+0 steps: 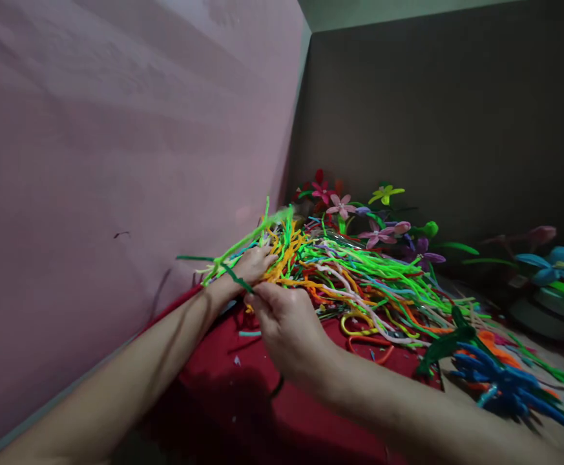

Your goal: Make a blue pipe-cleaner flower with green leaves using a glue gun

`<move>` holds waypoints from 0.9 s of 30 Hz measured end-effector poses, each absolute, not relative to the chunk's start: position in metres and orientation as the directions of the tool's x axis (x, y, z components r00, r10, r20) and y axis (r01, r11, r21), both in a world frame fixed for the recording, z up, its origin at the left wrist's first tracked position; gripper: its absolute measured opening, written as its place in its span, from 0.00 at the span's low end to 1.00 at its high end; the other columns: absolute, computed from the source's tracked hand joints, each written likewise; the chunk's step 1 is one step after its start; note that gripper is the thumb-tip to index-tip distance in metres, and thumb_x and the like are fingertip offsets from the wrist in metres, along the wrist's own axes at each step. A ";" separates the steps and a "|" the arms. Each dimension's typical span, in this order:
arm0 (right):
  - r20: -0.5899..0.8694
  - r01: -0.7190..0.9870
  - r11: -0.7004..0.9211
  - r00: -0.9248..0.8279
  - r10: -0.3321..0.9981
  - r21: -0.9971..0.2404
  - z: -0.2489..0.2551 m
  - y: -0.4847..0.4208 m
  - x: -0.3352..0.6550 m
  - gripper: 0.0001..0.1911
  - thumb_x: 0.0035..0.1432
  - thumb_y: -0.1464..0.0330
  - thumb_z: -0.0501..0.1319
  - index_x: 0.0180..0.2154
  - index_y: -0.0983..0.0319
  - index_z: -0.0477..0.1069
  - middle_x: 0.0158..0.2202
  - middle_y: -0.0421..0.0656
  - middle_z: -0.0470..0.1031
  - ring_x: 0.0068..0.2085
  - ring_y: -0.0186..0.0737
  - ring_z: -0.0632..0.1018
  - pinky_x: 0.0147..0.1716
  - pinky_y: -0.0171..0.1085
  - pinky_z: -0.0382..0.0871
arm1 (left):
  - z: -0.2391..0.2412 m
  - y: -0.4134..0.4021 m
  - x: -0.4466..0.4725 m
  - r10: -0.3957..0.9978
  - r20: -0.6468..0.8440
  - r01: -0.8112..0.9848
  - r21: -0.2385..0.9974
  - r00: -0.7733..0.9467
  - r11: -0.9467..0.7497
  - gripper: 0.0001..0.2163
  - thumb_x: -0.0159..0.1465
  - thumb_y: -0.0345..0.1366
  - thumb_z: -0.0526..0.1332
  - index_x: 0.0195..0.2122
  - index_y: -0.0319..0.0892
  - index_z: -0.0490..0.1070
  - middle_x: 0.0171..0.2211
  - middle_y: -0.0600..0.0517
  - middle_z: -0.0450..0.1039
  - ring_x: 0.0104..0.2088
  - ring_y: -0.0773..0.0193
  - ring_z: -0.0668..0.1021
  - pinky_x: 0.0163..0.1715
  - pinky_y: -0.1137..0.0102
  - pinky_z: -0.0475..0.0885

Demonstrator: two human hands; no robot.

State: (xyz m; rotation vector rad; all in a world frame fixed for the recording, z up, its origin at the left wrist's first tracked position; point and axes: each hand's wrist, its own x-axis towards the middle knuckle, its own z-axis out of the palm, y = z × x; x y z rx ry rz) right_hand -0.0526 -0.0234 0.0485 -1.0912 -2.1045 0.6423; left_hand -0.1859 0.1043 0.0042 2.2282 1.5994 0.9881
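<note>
My left hand (256, 263) reaches into the heap of coloured pipe cleaners (383, 265), its fingers curled among orange and green strands. What they grip is hidden. Closer to me, my right hand (289, 323) is closed in a pinch on a dark green pipe cleaner (237, 279), which crosses over my left wrist towards the wall. A dark end also shows below the right hand. A light green pipe cleaner (243, 242) slants above my left hand, blurred at its upper end.
Scissors with yellow and red handles (359, 325) lie at the heap's front edge on the red surface (311, 413). Pipe-cleaner flowers (342, 206) stand behind. At right are a blue fuzzy piece (504, 381) and a blue flower (559, 266). A pink wall (117, 161) borders the left.
</note>
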 end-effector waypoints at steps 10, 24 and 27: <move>-0.171 -0.283 -0.220 -0.186 0.968 -0.934 0.039 -0.035 0.006 0.07 0.48 0.66 0.59 0.29 0.64 0.66 0.16 0.37 0.67 0.16 0.30 0.66 0.16 0.30 0.59 | 0.018 0.124 -0.176 0.889 0.458 0.843 0.465 0.034 -0.271 0.15 0.58 0.40 0.57 0.42 0.37 0.72 0.42 0.44 0.70 0.44 0.55 0.73 0.45 0.65 0.67; 0.119 0.116 0.992 -0.985 0.122 -0.058 -0.047 -0.090 -0.038 0.05 0.54 0.72 0.57 0.31 0.66 0.71 0.30 0.49 0.72 0.47 0.53 0.63 0.40 0.49 0.61 | 0.064 0.048 -0.225 0.703 0.674 0.472 0.707 -0.225 -0.527 0.10 0.61 0.34 0.53 0.39 0.36 0.71 0.35 0.48 0.74 0.31 0.67 0.76 0.28 0.73 0.71; 0.130 0.157 0.984 -0.977 0.167 -0.089 -0.040 -0.095 -0.030 0.06 0.54 0.72 0.56 0.30 0.66 0.71 0.27 0.48 0.72 0.45 0.52 0.64 0.43 0.48 0.60 | 0.064 -0.007 -0.218 0.599 0.739 0.350 0.673 -0.308 -0.651 0.07 0.60 0.36 0.57 0.37 0.41 0.72 0.30 0.53 0.73 0.26 0.72 0.74 0.22 0.76 0.69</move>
